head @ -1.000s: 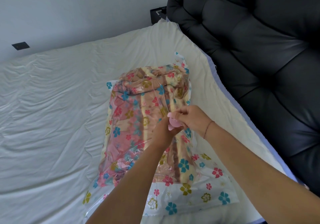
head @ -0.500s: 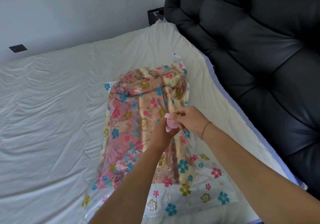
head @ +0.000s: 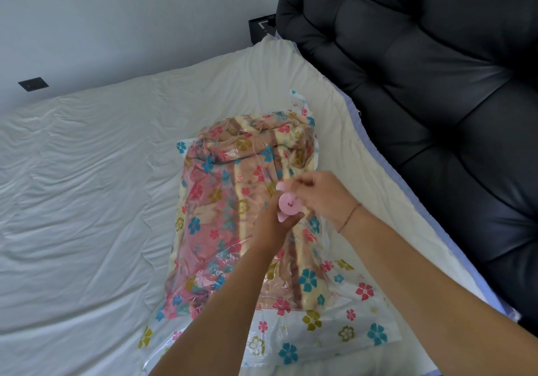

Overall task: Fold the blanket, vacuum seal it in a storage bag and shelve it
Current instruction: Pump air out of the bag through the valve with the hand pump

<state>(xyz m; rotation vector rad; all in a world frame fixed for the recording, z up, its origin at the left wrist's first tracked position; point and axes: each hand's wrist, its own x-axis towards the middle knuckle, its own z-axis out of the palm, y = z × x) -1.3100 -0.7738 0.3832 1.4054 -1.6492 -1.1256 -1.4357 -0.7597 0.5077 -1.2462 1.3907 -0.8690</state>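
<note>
bed (head: 87, 201), bag (head: 218, 201) beneath left hand (head: 270, 225), right hand (head: 323, 198)

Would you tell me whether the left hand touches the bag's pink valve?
Touching: the head view shows the left hand pinching the pink valve from below.

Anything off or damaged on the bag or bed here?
Nothing damaged or spilled. The storage bag lies on the bed, puffy with the blanket inside. Only its far corner sticks up. Left hand holds the pink valve; right hand pinches its cap.
</note>
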